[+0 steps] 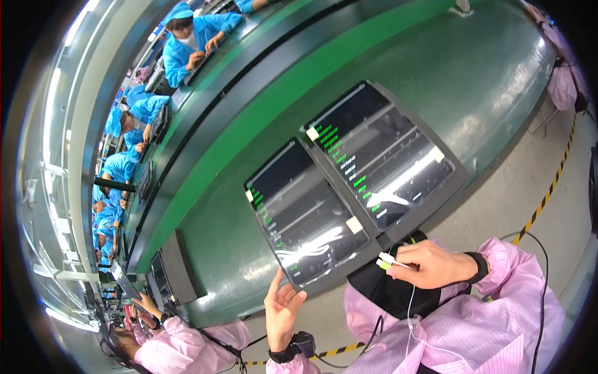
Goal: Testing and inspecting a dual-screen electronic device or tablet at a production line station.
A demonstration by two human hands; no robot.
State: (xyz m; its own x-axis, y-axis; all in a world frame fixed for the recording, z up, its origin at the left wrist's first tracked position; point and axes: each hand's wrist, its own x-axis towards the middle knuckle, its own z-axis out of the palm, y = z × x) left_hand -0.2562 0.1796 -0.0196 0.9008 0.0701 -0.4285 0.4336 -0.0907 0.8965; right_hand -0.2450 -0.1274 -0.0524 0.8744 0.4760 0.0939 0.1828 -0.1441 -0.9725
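Two dark flat screens lie side by side on the green bench, the left screen (299,209) and the larger-looking right screen (389,134). Both are lit with lines of green and white text and carry small pale stickers. My left hand (283,308) is open, fingers apart, with its index fingertip at the near left corner of the left screen. In my right hand (433,265) a white cable plug with a green part (385,260) is pinched between thumb and fingers. Its thin white cable (409,311) hangs down over my pink sleeve. The plug is apart from both screens.
Beyond the green bench (224,249) runs a dark conveyor strip (249,87); several people in blue work along its far side. At left, a person in pink (187,349) handles another device near a dark panel (177,268). Yellow-black tape (548,187) marks the floor.
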